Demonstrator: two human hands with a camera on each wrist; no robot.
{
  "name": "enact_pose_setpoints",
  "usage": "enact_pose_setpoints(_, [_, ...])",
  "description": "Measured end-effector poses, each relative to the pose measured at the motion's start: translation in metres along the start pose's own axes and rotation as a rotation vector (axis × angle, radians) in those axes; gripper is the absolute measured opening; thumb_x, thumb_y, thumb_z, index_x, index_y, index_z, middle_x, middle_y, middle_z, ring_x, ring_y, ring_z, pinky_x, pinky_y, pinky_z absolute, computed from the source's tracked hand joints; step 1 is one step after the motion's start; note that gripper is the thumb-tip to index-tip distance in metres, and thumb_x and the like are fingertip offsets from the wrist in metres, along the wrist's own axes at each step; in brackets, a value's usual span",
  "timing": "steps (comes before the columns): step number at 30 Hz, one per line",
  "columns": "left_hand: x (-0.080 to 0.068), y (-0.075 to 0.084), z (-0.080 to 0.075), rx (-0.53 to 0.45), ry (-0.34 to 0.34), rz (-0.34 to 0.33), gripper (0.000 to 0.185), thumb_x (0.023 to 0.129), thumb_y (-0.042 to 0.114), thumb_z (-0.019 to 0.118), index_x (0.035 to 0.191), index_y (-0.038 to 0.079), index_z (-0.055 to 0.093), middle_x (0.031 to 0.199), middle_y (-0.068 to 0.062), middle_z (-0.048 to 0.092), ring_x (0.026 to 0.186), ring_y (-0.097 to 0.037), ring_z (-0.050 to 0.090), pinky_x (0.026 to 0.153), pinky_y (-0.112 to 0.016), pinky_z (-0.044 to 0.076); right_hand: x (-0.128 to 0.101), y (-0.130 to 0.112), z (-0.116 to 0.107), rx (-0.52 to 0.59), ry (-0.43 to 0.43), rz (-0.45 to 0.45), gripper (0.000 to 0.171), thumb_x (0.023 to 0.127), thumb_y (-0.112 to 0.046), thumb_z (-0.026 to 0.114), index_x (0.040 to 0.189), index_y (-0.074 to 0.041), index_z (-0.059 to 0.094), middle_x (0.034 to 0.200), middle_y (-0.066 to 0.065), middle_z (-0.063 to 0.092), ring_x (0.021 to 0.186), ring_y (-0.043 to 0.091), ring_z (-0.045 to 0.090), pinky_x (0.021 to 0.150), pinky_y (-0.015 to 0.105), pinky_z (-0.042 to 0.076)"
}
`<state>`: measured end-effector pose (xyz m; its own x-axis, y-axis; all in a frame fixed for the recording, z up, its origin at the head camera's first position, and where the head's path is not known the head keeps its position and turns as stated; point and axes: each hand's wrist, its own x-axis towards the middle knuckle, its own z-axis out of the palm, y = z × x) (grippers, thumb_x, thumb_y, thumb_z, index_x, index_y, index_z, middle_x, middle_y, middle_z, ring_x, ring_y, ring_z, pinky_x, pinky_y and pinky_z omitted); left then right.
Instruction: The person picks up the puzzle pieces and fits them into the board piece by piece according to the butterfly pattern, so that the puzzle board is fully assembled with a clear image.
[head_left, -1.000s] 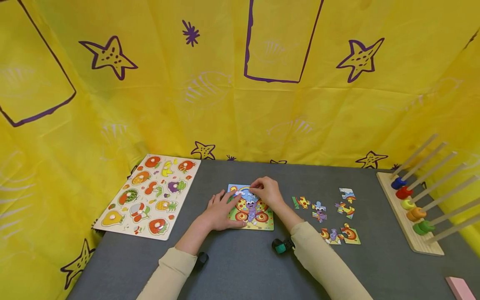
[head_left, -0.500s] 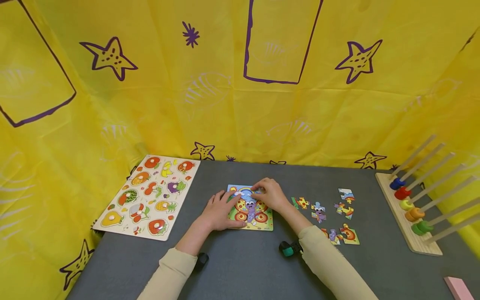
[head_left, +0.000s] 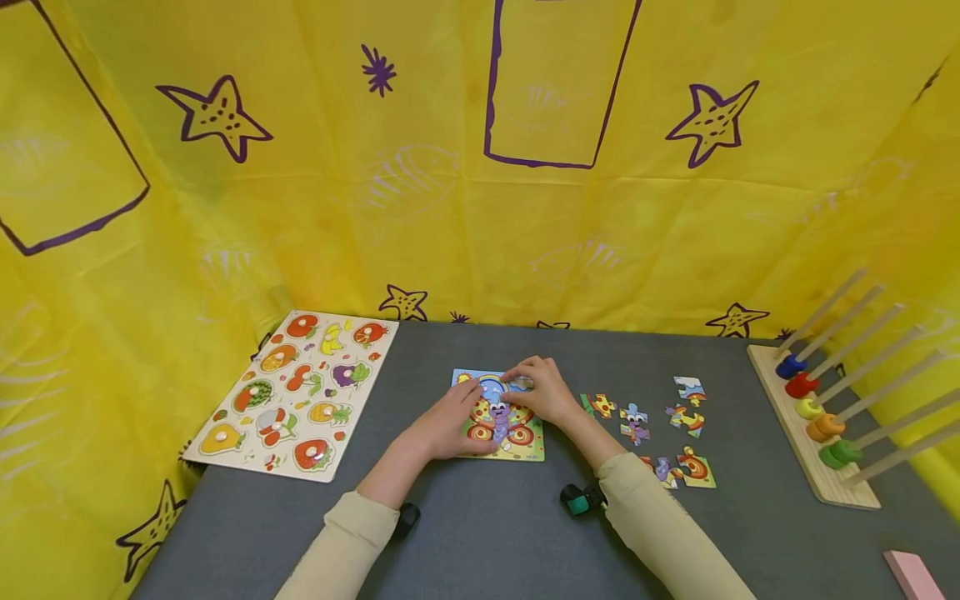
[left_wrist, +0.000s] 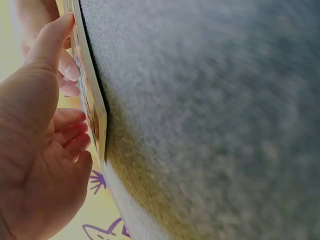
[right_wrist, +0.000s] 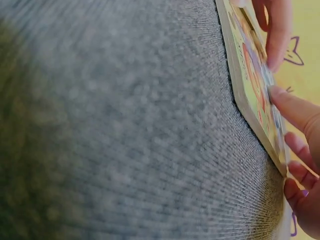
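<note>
A butterfly jigsaw puzzle (head_left: 501,423) lies in its square board on the grey table. My left hand (head_left: 447,419) rests over its left side, thumb near the lower edge and fingers reaching to the upper middle. At the upper right corner is my right hand (head_left: 542,390), its thumb and index finger spread over the puzzle pieces there. In the right wrist view, my right thumb (right_wrist: 290,107) touches the puzzle's face, while the other fingers bend close to the board's edge (right_wrist: 257,127). The left wrist view has my left hand (left_wrist: 45,140) alongside the board's edge (left_wrist: 100,127).
Several loose puzzle pieces (head_left: 635,423) lie right of the board. A fruit peg puzzle (head_left: 295,392) stands at the left. On the far right are a wooden peg stand (head_left: 813,433) with coloured rings and a pink block (head_left: 913,575). A yellow cloth (head_left: 420,225) hangs behind.
My left fingers have slid right and drawn together, nearer the right hand. My right thumb and index finger have spread apart at the upper right corner, and the right wrist has shifted slightly rightward.
</note>
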<state>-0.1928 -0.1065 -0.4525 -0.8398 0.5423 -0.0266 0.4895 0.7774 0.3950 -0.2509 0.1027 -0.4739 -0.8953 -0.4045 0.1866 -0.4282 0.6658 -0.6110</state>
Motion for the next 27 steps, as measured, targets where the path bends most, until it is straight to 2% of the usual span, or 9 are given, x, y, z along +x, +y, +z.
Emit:
enact_pose_setpoints(5, [0.003, 0.004, -0.001, -0.013, -0.051, -0.018, 0.092, 0.077, 0.054, 0.065, 0.145, 0.006, 0.025, 0.150, -0.013, 0.019, 0.136, -0.028, 0.020, 0.103, -0.044, 0.031, 0.001, 0.002, 0.002, -0.004, -0.006, 0.002, 0.027, 0.076, -0.033, 0.074, 0.100, -0.021, 0.070, 0.105, 0.003, 0.054, 0.096, 0.022, 0.041, 0.079, 0.039, 0.039])
enact_pose_setpoints(13, [0.010, 0.009, 0.004, 0.166, -0.049, 0.007, 0.089, 0.078, 0.066, 0.053, 0.145, 0.013, 0.029, 0.149, -0.005, 0.026, 0.134, -0.034, 0.023, 0.100, -0.050, 0.032, 0.000, 0.004, 0.002, -0.021, -0.012, 0.004, 0.028, 0.078, -0.034, 0.072, 0.101, -0.021, 0.068, 0.109, 0.003, 0.053, 0.101, 0.023, 0.043, 0.083, 0.041, 0.040])
enact_pose_setpoints(18, [0.012, 0.012, 0.007, 0.188, -0.051, -0.016, 0.089, 0.078, 0.070, 0.049, 0.145, 0.014, 0.029, 0.149, -0.001, 0.027, 0.135, -0.033, 0.021, 0.099, -0.051, 0.032, -0.003, 0.001, -0.004, -0.036, -0.012, 0.002, 0.033, 0.078, -0.035, 0.072, 0.104, -0.016, 0.067, 0.110, 0.004, 0.055, 0.103, 0.023, 0.045, 0.085, 0.041, 0.040])
enact_pose_setpoints(23, [0.012, 0.014, 0.006, 0.189, -0.056, -0.022, 0.089, 0.078, 0.069, 0.050, 0.145, 0.013, 0.031, 0.149, -0.003, 0.029, 0.135, -0.033, 0.020, 0.100, -0.051, 0.030, -0.008, 0.002, -0.012, 0.029, 0.034, -0.013, 0.032, 0.079, -0.026, 0.073, 0.107, -0.011, 0.066, 0.106, 0.005, 0.060, 0.096, 0.024, 0.051, 0.082, 0.041, 0.041])
enact_pose_setpoints(27, [0.011, 0.015, 0.006, 0.189, -0.068, -0.041, 0.089, 0.078, 0.070, 0.049, 0.145, 0.013, 0.030, 0.149, -0.003, 0.028, 0.136, -0.032, 0.019, 0.102, -0.051, 0.028, -0.014, 0.009, -0.020, 0.110, 0.093, 0.050, 0.028, 0.082, -0.022, 0.071, 0.107, -0.013, 0.066, 0.103, 0.004, 0.062, 0.091, 0.021, 0.055, 0.077, 0.037, 0.045])
